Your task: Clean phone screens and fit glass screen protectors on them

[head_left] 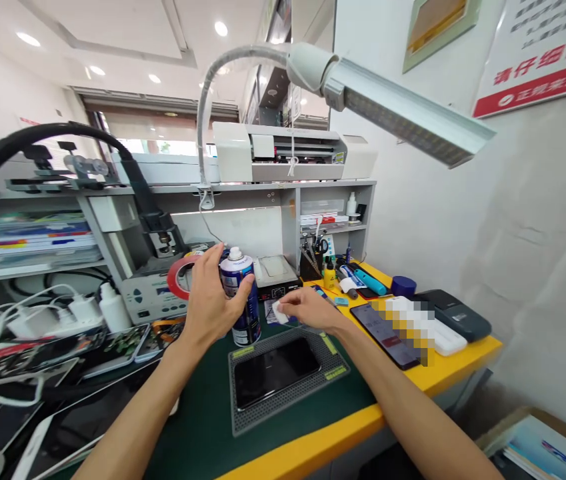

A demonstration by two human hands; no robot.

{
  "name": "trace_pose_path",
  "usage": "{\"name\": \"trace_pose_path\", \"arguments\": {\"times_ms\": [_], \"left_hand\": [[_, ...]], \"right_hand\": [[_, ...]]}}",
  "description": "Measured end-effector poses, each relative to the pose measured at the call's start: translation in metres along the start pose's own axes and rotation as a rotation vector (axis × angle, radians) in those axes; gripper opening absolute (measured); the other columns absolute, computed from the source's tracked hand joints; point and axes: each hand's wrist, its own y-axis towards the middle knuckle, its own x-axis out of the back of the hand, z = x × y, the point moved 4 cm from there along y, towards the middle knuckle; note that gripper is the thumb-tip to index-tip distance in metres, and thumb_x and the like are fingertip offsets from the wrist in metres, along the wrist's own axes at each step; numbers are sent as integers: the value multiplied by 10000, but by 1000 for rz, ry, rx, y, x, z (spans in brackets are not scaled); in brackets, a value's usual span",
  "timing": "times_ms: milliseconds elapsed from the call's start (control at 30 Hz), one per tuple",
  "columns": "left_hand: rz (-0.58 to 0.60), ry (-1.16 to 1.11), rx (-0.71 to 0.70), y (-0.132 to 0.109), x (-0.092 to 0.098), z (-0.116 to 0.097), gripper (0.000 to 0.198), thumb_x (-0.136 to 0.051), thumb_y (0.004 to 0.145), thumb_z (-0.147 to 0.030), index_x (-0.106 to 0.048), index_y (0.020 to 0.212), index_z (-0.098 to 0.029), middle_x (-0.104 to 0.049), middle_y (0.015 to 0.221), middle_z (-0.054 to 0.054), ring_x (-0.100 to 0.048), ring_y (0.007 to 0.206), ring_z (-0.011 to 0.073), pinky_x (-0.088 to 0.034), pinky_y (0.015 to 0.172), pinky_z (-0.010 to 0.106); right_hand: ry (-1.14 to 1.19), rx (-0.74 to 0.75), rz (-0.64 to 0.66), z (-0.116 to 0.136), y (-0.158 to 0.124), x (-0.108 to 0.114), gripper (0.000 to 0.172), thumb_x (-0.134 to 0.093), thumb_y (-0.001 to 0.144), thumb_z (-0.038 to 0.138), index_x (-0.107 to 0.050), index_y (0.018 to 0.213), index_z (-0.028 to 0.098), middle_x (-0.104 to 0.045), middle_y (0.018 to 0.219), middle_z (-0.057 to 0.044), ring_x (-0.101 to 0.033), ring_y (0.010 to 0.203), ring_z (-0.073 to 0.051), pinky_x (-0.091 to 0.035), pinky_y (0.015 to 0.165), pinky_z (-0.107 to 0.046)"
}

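Note:
My left hand (pixel 215 293) is at a blue spray can (pixel 246 303) with a white nozzle, which stands upright on the green mat. Its thumb crosses in front of the can and the fingers point up, spread from the thumb. I cannot tell if the palm touches the can. Between its fingertips my right hand (pixel 307 308) pinches a small white wipe (pixel 279 312), just above a small flat packet. Nearer to me, a black phone (pixel 277 371) lies screen up on a grey perforated pad (pixel 263 421). Behind my left hand is a roll of red tape (pixel 177 279).
A lamp (pixel 407 110) on a bent neck hangs overhead. At right, phones (pixel 387 337), a yellow bottle (pixel 329 273) and a blue lid (pixel 403 287) lie on the yellow-edged bench. Chargers (pixel 83 310), circuit boards and a tablet (pixel 87 413) crowd the left.

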Motion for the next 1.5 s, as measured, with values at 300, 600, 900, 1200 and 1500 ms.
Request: {"name": "trace_pose_path", "arguments": {"times_ms": [300, 600, 900, 1200, 1500], "left_hand": [[253, -173, -309, -65, 28, -14, 307, -573, 884, -55, -565, 1160, -190, -643, 877, 66, -598, 786, 202, -477, 698, 331], [595, -130, -289, -83, 11, 10, 159, -460, 953, -137, -611, 981, -178, -623, 806, 44, -569, 707, 182, -385, 602, 299], [734, -69, -308, -96, 9, 4, 255, -393, 953, -173, -644, 908, -179, -618, 772, 50, -565, 673, 199, -372, 576, 332], [866, -33, -248, -98, 4, 5, 249, -413, 924, -172, -663, 922, -181, -672, 857, 74, -625, 747, 221, -436, 610, 338], [933, -22, -171, -93, 7, 10, 292, -432, 897, -160, -708, 986, -191, -742, 942, 104, -696, 797, 233, -501, 634, 307]], "right_hand": [[-360, -19, 326, -10, -8, -22, 361, -711, 806, 362, -764, 1098, 156, -756, 859, -68, -655, 710, -190, -418, 580, -248], [-495, 202, 79, 10, -19, -26, 284, -528, 877, 140, -781, 996, 193, -773, 978, -48, -677, 940, -212, -494, 803, -297], [-721, 185, 274, 4, -74, -51, 460, -391, 1009, 217, -546, 1440, 261, -502, 1511, 13, -276, 1497, -276, -253, 1203, -538], [-863, 94, 279, -4, -121, -60, 600, -319, 1063, 419, -122, 1610, 266, -185, 1657, 3, -72, 1543, -253, -56, 1250, -554], [-1025, -36, 104, -14, -118, -58, 575, -241, 1069, 452, -228, 1591, 213, -222, 1639, -13, -113, 1538, -260, -69, 1249, -576]]}}
